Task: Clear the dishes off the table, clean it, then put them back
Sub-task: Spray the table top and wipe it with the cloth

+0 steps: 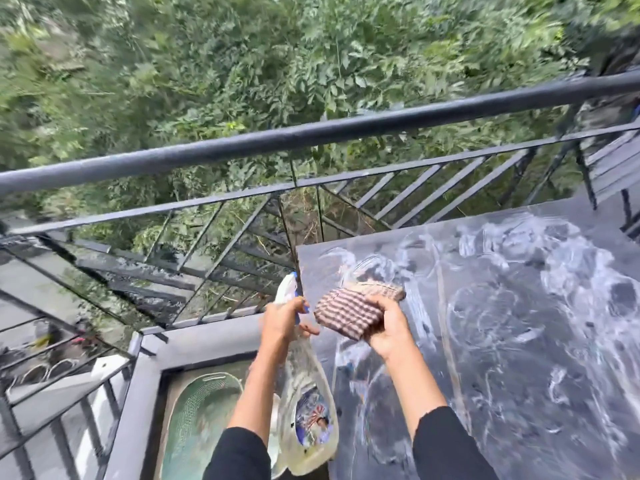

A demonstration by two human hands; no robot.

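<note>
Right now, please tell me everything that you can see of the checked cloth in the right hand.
The cloth is woven, with a fine brown and pale check, folded into a thick pad. The right hand grips it from below, fingers curled round its near edge. It is over the left end of the foam-smeared dark table; whether it touches the top, I cannot tell.

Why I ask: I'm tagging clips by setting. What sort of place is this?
Probably an outdoor balcony or terrace, raised above greenery: a dark metal railing borders it, dense foliage lies beyond and below it, and a dark table smeared with white streaks stands beside the railing.
</note>
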